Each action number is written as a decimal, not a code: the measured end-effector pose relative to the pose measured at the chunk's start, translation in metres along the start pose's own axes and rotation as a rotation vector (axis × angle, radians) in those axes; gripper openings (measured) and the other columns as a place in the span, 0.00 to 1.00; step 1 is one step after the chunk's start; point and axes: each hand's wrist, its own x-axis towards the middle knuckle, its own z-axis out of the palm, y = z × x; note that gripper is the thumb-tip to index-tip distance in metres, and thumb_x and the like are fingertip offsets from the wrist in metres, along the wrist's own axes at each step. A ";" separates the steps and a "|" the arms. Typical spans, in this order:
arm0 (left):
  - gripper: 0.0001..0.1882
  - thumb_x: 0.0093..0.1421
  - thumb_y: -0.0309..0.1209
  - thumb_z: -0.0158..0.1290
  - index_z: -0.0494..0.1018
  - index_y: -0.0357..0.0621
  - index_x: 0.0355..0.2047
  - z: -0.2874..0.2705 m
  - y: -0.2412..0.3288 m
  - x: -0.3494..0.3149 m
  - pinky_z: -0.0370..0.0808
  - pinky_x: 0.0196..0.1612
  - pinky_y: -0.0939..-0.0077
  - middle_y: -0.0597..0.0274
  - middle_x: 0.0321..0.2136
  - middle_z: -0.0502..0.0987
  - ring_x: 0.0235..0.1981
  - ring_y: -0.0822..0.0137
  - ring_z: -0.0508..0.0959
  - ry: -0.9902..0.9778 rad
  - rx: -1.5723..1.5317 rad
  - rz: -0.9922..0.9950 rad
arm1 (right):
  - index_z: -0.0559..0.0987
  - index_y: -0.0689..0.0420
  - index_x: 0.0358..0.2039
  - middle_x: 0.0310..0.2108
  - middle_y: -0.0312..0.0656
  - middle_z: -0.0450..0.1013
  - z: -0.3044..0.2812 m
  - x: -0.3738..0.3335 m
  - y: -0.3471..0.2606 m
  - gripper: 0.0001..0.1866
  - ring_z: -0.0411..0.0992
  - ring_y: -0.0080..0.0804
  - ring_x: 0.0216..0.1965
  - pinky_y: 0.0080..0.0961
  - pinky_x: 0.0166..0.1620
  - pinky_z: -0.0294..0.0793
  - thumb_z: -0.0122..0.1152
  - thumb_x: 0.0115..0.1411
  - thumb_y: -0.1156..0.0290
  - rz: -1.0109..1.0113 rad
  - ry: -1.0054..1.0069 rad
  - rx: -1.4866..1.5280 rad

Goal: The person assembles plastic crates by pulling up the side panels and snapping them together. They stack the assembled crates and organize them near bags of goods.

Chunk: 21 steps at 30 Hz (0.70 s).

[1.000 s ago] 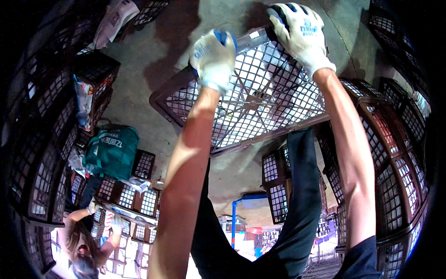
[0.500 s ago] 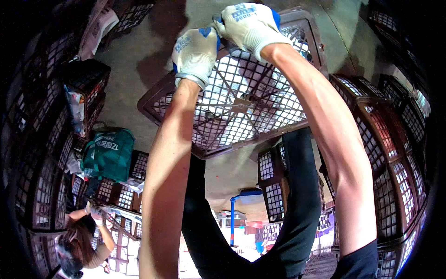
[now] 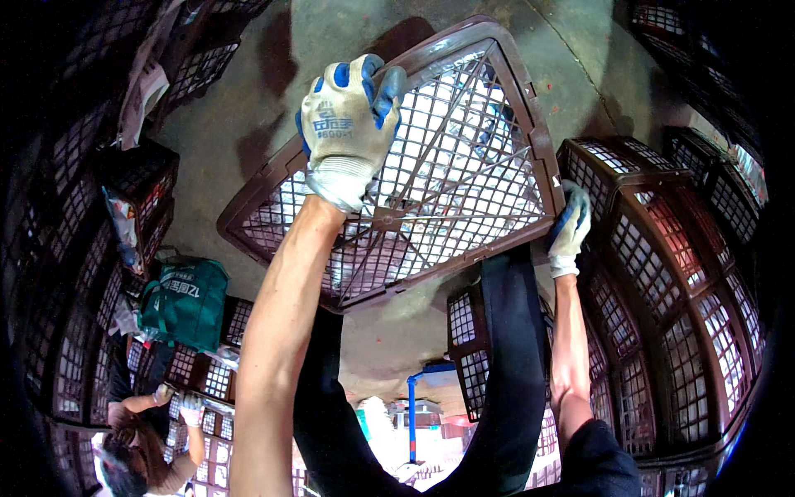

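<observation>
A brown plastic lattice crate [image 3: 383, 217] lies at a slant in front of me, its gridded face toward me. White pieces show through the grid; what they are I cannot make out. My left hand [image 3: 348, 132], in a pale glove with blue palm coating, closes on the crate's far left rim with bent fingers. On the right side, near the close corner, my gloved right hand [image 3: 570, 228] has its fingers curled at the crate's edge; the fingertips are partly hidden.
Stacked brown crates [image 3: 654, 248] line the right side, and more crates [image 3: 83, 273] the left. A green bag [image 3: 184, 302] sits at left. Another person [image 3: 145, 447] is at lower left. Behind my black-trousered legs stand crates [image 3: 469, 348] and a blue post [image 3: 411, 414].
My right hand has left the far rim and come down to the crate's right edge. The crate has turned and shifted slightly left; my left hand has turned with fingers bent.
</observation>
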 end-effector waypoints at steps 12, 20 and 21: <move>0.14 0.59 0.34 0.46 0.72 0.38 0.40 0.014 -0.006 0.003 0.73 0.34 0.60 0.45 0.28 0.75 0.30 0.47 0.77 0.018 0.003 0.015 | 0.73 0.67 0.38 0.37 0.41 0.71 0.006 -0.002 0.034 0.28 0.68 0.28 0.39 0.25 0.46 0.65 0.41 0.64 0.49 -0.024 -0.057 0.357; 0.18 0.64 0.39 0.39 0.70 0.39 0.25 0.008 -0.011 0.013 0.65 0.23 0.63 0.53 0.13 0.67 0.16 0.57 0.70 -0.121 -0.054 -0.175 | 0.67 0.66 0.55 0.52 0.47 0.66 0.003 -0.002 0.049 0.22 0.66 0.31 0.50 0.28 0.55 0.65 0.49 0.65 0.66 0.041 0.057 -0.061; 0.21 0.64 0.41 0.39 0.70 0.38 0.23 0.003 -0.011 0.015 0.66 0.25 0.62 0.51 0.14 0.68 0.18 0.53 0.71 -0.148 -0.133 -0.226 | 0.69 0.65 0.52 0.49 0.46 0.68 0.011 0.003 0.031 0.19 0.68 0.31 0.48 0.28 0.54 0.65 0.49 0.65 0.66 0.165 0.089 0.138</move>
